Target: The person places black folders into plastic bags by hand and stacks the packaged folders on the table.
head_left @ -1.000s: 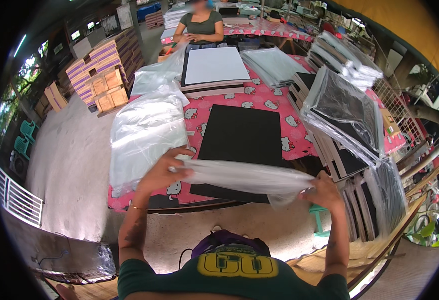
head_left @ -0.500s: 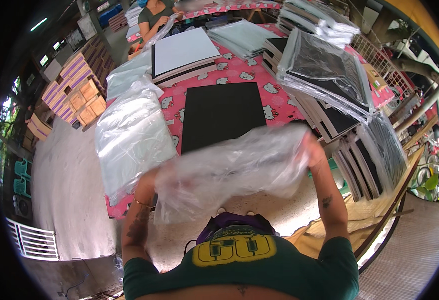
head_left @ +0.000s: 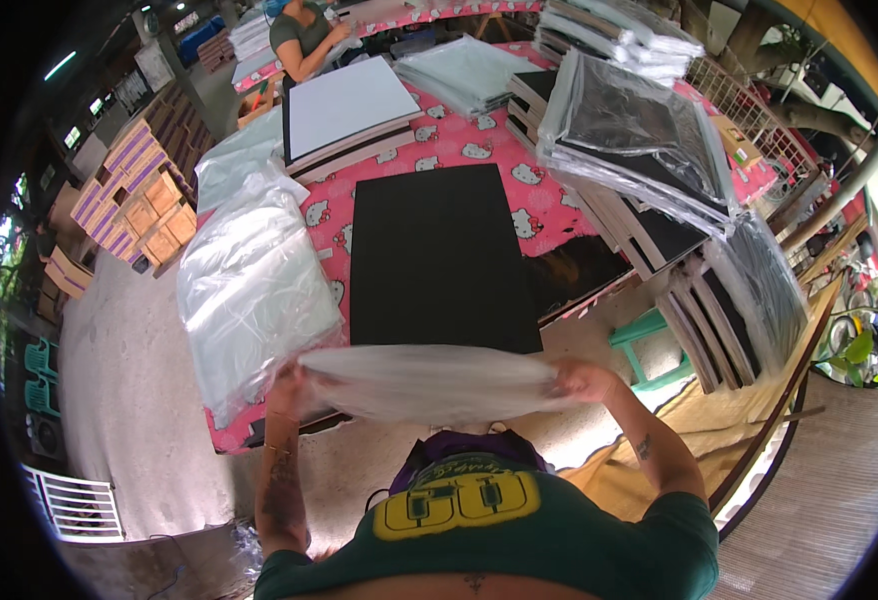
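A table with a pink, cartoon-printed cloth (head_left: 439,137) is shown. At its left, a broad pile of clear plastic sleeves (head_left: 254,290) is laid flat, apparently unused. At the right, film-covered black boards (head_left: 639,130) are stacked; these are judged to be finished. At the far side, a stack of boards with a white top sheet (head_left: 349,105) is seen. In the middle, a black board (head_left: 439,260) is laid flat and uncovered, so its covering is judged not yet done. Before its near edge, a blurred plastic sleeve (head_left: 429,380) is stretched, its ends grasped by the left hand (head_left: 289,385) and the right hand (head_left: 584,380); contact with the board cannot be determined.
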Action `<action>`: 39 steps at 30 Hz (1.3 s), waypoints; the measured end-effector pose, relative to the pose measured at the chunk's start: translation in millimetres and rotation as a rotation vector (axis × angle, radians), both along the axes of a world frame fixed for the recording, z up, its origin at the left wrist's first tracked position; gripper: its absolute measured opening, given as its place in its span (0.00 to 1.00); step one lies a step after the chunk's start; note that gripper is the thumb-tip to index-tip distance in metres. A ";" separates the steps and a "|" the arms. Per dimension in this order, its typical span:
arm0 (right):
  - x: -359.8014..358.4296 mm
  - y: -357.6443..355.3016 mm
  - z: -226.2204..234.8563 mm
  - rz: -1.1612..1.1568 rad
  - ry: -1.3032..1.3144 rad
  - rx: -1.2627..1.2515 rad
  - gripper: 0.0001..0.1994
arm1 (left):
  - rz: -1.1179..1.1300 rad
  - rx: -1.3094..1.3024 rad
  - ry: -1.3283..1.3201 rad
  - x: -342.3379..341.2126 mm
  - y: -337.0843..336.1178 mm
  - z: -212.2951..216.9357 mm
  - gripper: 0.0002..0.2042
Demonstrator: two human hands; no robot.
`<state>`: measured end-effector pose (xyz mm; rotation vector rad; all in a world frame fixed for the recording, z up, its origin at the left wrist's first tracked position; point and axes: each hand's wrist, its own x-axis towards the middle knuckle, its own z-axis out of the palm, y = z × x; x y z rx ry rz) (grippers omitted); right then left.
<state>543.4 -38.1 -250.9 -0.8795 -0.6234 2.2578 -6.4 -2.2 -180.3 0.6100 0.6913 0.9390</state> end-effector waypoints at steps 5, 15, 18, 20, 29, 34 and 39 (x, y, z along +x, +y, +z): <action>-50.9 -26.7 -23.5 -0.404 -0.512 0.258 0.19 | 0.240 0.005 0.546 18.8 -29.6 -51.9 0.18; -104.1 -6.2 3.9 -0.757 -1.035 0.542 0.23 | 0.419 0.155 1.324 79.8 -21.0 -49.0 0.18; -106.2 1.2 13.0 -0.832 -1.002 0.601 0.19 | 0.442 0.226 1.228 61.7 -15.9 -43.8 0.20; -84.0 10.5 27.2 -0.648 -0.850 0.523 0.16 | 0.369 0.236 1.091 48.3 -10.6 -41.6 0.21; -68.6 61.0 289.9 -0.682 0.385 0.817 0.29 | 0.354 0.533 -0.422 38.5 63.3 213.6 0.20; -81.5 150.6 304.4 -0.793 0.474 0.736 0.15 | 0.420 0.446 -0.444 50.5 178.3 196.6 0.14; -84.2 166.4 192.6 -0.929 0.486 0.414 0.11 | 0.536 0.040 -0.511 48.5 207.4 66.0 0.10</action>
